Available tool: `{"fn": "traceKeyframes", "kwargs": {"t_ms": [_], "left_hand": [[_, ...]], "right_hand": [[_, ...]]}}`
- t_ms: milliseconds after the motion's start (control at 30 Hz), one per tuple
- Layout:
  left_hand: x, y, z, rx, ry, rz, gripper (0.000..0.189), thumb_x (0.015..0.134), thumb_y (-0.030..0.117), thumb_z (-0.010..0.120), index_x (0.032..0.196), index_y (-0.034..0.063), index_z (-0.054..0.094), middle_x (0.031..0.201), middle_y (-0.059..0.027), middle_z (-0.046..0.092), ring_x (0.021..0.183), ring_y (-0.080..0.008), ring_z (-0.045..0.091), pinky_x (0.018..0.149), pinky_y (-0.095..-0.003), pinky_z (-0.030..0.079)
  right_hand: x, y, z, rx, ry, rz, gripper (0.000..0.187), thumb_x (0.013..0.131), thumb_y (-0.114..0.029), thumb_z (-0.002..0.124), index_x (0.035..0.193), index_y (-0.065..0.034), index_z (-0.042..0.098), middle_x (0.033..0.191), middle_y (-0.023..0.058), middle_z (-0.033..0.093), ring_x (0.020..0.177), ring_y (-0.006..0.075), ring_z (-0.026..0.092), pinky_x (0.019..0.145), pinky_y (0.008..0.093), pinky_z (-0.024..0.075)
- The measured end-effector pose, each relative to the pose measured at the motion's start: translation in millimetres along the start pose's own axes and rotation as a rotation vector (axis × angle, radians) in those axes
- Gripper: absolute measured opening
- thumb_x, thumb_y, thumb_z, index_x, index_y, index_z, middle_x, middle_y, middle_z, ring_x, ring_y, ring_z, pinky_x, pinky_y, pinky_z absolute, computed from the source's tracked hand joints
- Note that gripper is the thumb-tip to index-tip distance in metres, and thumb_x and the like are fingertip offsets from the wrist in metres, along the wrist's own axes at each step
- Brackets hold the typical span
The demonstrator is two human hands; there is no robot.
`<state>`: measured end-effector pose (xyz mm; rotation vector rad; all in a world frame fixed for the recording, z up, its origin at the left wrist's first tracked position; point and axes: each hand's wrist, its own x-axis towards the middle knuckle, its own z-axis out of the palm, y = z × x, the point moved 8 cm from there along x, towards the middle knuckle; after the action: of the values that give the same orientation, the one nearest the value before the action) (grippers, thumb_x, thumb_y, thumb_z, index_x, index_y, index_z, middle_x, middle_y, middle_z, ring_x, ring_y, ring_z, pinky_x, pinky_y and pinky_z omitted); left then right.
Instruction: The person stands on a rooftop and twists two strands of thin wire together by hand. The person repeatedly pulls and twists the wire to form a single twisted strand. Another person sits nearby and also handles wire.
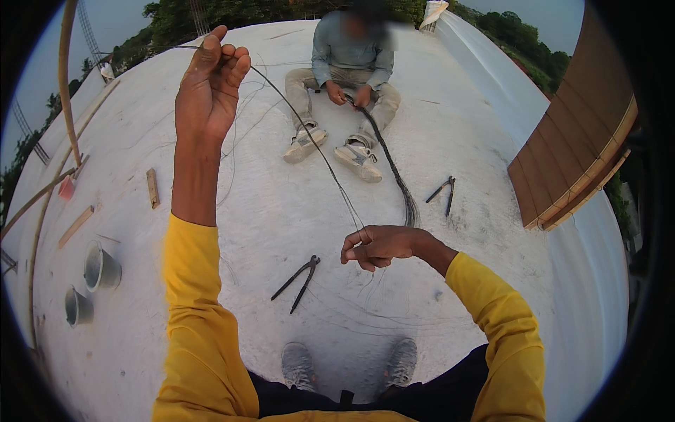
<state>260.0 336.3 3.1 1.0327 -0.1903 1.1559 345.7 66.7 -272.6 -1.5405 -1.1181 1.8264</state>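
My left hand (211, 87) is raised at the upper left, its thumb and fingers closed on a thin bundle of dark tie wires (311, 140). From there the wires slope down to my right hand (377, 247), where they pass between the curled fingers. Loose wire ends hang below it. A pair of end-cutting pincers (298, 282) lies on the pale floor with its handles spread, left of my right hand. Another pair of pincers (445, 194) rests farther off to the right. A thick hank of black wire (393, 163) runs from a seated co-worker's hands to behind my right hand.
The co-worker (350, 63) sits opposite on the concrete slab (464, 295). Two buckets (101, 268), wood offcuts (153, 188) and bamboo poles (66, 79) are at left. A brown panel (575, 126) with a wooden edge stands at right. Stray wires cross the floor near my shoes (298, 364).
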Motion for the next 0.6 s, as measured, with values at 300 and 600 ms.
{"fn": "traceKeyframes", "kwargs": {"t_ms": [300,600], "left_hand": [[0,19,-13,0.748,-0.064,-0.03,0.027,0.101,0.023,0.071,0.113,-0.0007,0.074,0.073,-0.0032,0.062,0.066,-0.0115,0.059,0.051,-0.026,0.042],[22,19,-67,-0.211,0.124,-0.151,0.023,0.108,0.013,0.056,0.125,-0.003,0.06,0.093,-0.0045,0.064,0.072,-0.0147,0.061,0.053,-0.0222,0.045]], "right_hand": [[-1,28,-1,-0.106,0.111,0.173,0.026,0.106,-0.032,0.06,0.111,-0.0073,0.065,0.062,-0.002,0.055,0.047,0.0063,0.037,0.047,0.0248,0.0323],[7,33,-7,0.046,0.159,0.037,0.027,0.109,-0.032,0.054,0.107,-0.0077,0.066,0.062,-0.0045,0.046,0.054,0.0059,0.032,0.05,0.0248,0.0287]]}}
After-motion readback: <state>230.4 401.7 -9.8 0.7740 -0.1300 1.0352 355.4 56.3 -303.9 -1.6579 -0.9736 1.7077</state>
